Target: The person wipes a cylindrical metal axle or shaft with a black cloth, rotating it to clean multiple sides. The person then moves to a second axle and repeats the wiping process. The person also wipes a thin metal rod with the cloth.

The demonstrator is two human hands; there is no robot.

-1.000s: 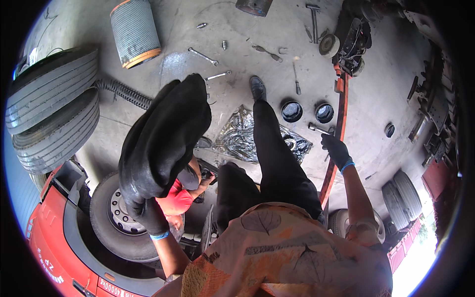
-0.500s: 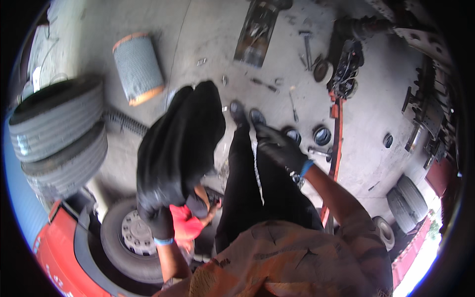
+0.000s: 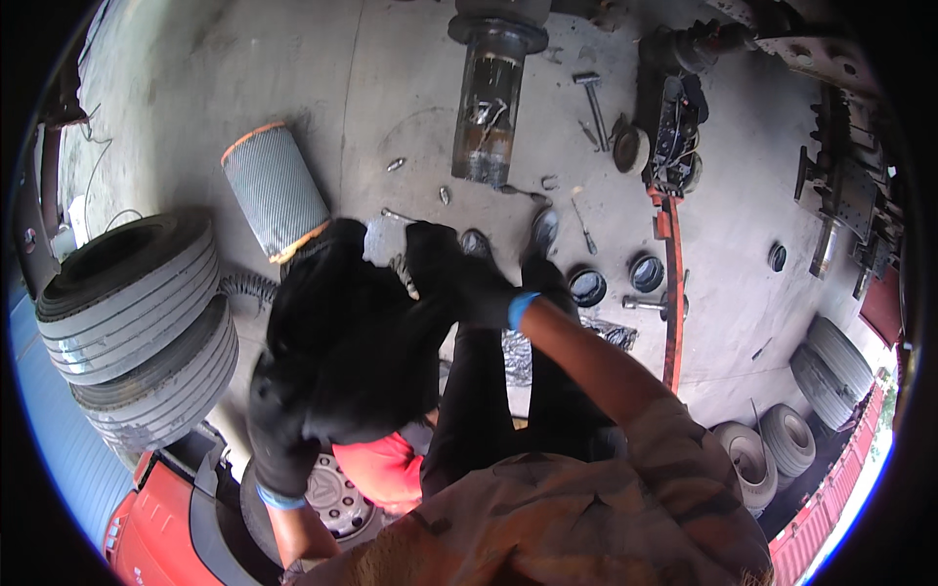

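Fingers of left hand look closed on near end of black cloth; right hand at its right side, black on black, fingers' state unclear. Best: hold both sides firmly, keep folds off co-worker at near side. Outward, on floor: one cylindrical filter, far left; two stacked tyres, left; two round black parts, right.

Black cloth, limp, creased, loosely bunched in mid-air, between left hand and right hand
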